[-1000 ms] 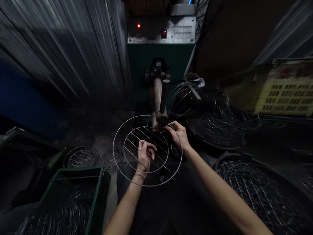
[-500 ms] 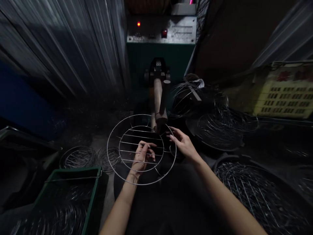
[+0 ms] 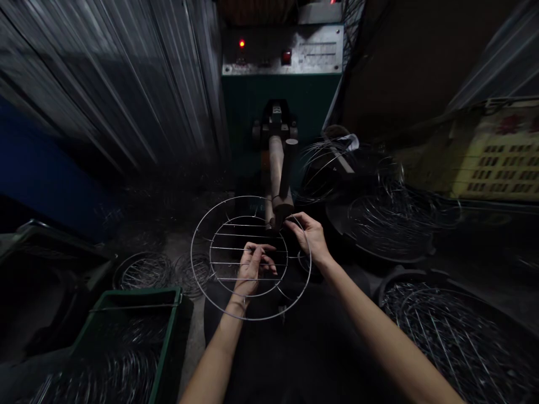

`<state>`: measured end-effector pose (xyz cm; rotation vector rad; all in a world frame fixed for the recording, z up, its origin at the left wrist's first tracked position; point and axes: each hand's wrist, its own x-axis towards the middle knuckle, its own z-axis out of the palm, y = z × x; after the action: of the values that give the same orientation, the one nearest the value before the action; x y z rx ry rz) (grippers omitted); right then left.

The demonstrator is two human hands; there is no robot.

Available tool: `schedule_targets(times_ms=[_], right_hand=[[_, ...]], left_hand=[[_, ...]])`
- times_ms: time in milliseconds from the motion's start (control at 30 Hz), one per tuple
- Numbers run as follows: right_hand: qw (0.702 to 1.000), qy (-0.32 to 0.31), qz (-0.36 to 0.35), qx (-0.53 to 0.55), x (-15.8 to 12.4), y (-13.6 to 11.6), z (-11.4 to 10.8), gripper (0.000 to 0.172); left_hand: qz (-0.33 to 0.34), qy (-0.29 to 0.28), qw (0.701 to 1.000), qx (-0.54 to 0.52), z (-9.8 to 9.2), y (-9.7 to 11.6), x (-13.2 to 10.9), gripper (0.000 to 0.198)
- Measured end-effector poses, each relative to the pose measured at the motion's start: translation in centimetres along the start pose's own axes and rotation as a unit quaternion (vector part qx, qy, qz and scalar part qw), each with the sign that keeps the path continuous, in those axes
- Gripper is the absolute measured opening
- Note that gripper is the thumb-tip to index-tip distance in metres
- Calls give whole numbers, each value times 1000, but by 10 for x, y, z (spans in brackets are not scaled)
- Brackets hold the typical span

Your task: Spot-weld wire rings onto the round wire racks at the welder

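Observation:
A round wire rack (image 3: 229,249), with an outer ring, a smaller inner ring and parallel cross wires, is tilted in front of a machine's thick metal arms (image 3: 282,205). My left hand (image 3: 251,266) is closed on the cross wires near the middle, seen partly through them. The rack's far right edge meets the tips of the arms. There my right hand (image 3: 311,233) pinches with thumb and forefinger beside the outer ring. Whatever lies between those fingertips is too small and dark to make out.
The machine's metal panel (image 3: 282,50) shows a red light. A green crate (image 3: 170,331) of wire rings stands at lower left, with wire racks (image 3: 145,272) on the floor behind. At right are a dark tub (image 3: 389,280) of short wires, and a yellow crate (image 3: 497,160).
My right hand has closed its thumb and forefinger near the arm tips and moved slightly closer to them. The view has shifted slightly; my left hand still holds the rack.

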<state>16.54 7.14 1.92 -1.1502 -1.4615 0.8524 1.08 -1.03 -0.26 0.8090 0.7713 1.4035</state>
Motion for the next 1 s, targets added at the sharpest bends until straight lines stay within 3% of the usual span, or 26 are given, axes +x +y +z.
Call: schedule_targets(times_ms=[267, 433, 533, 633, 733, 833, 1000], right_hand=[[999, -11, -24, -20, 4, 1, 3, 21], [1000, -6, 10, 5, 7, 3, 9, 21], [999, -23, 29, 25, 4, 4, 1, 26], [999, -26, 33, 3, -14, 1, -21, 34], [997, -58, 43, -6, -44, -6, -41, 33], [993, -94, 65, 10, -70, -14, -46, 35], [994, 2, 92, 52, -70, -13, -27, 34]], left_hand=[[0, 13, 1000, -10, 0, 0, 0, 27], [6, -11, 1000, -25, 0, 1, -1, 24], [29, -24, 999, -34, -10, 8, 0, 22], [44, -10, 998, -41, -22, 20, 0, 24], [12, -3, 1000, -4, -27, 31, -2, 22], [-17, 14, 999, 32, -24, 36, -5, 25], [7, 61, 998, 30, -12, 25, -16, 28]])
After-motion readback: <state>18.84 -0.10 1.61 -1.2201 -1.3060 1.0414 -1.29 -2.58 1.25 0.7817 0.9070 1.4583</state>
